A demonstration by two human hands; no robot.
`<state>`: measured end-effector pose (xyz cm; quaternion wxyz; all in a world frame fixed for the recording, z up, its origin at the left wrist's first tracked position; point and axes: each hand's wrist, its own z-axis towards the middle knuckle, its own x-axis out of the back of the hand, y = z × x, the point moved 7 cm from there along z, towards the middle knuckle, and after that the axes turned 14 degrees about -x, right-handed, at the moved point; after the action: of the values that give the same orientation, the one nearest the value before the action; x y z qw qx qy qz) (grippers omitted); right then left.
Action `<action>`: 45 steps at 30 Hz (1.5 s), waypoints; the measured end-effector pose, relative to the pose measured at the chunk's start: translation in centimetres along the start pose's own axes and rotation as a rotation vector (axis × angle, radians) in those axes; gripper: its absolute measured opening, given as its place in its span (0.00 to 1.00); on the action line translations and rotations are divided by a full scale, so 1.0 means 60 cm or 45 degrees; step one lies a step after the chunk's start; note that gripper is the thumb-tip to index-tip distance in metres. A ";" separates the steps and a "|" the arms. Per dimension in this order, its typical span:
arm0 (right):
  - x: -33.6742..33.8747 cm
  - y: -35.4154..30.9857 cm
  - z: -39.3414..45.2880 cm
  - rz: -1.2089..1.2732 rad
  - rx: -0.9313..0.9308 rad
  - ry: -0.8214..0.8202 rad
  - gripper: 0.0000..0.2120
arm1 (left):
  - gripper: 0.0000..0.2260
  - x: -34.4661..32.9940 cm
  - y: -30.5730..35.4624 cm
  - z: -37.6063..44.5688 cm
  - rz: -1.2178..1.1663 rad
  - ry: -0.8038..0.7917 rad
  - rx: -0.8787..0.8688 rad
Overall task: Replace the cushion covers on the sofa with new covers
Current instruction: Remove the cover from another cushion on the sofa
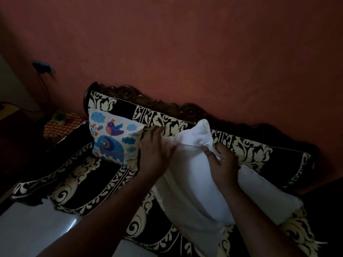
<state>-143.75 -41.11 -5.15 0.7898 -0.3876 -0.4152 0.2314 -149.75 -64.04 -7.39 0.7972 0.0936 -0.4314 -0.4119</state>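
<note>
Fingers (213, 152) of the right hand (222, 164) pinch the plain white fabric cushion (193, 182); the left hand (157, 151) grips its other top corner.
It stands on the black-and-cream patterned sofa (74, 182); apparently bare, it next needs a new cover.

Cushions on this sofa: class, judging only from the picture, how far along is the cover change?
Done, it seems: the printed cushion stands covered against the sofa back. In hand: both hands work the white cushion; the right hand pinches its fabric, the left hand presses its top edge. Left: whether that white is cover or bare insert cannot be told. Another white cushion lies beside it.
</note>
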 end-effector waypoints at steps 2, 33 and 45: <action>-0.004 0.002 0.013 0.021 -0.101 0.032 0.21 | 0.20 -0.009 0.080 -0.032 0.082 -0.050 -0.326; -0.107 0.117 -0.038 -0.013 -0.814 -0.447 0.17 | 0.29 -0.092 -0.017 -0.097 0.214 -0.401 0.206; -0.075 0.098 -0.013 0.569 -0.956 -0.063 0.14 | 0.18 -0.111 -0.150 -0.307 -1.009 -0.363 1.775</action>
<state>-145.80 -41.05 -12.30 0.5144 -0.7225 -0.3954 0.2387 -142.78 -68.72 -27.24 0.2881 0.6607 -0.6209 -0.3082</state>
